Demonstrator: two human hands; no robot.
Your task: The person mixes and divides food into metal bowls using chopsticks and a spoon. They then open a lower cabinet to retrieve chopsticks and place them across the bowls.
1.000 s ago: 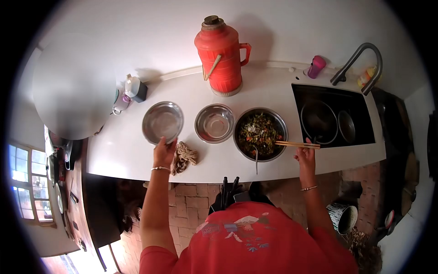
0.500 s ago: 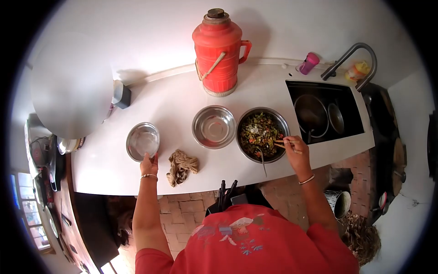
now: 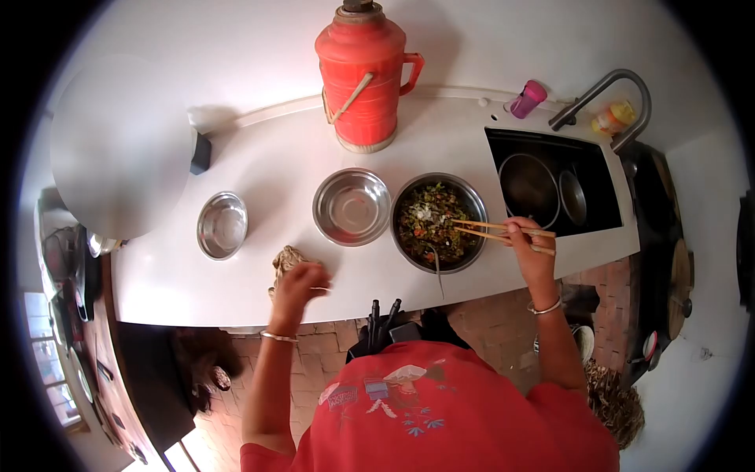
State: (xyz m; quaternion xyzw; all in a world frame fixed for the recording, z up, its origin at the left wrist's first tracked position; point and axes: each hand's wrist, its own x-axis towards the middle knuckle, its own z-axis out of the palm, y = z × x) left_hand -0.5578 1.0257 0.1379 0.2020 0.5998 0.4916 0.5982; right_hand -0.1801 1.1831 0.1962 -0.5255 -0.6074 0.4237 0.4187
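The right hand (image 3: 535, 242) grips chopsticks (image 3: 499, 230), tips in the food bowl (image 3: 475, 203). The left hand (image 3: 302, 285), loosely curled (grip unclear), hovers over the cloth (image 3: 285, 261) near the desk's (image 3: 189, 303) near edge, having released the left bowl (image 3: 222, 226).

You had three metal bowls (image 3: 222, 226), two chopsticks (image 3: 491, 226), one spoon (image 3: 439, 271), one cloth (image 3: 284, 260), one red flask (image 3: 361, 79), one purple cup (image 3: 528, 99) and one faucet (image 3: 646, 104) before you.
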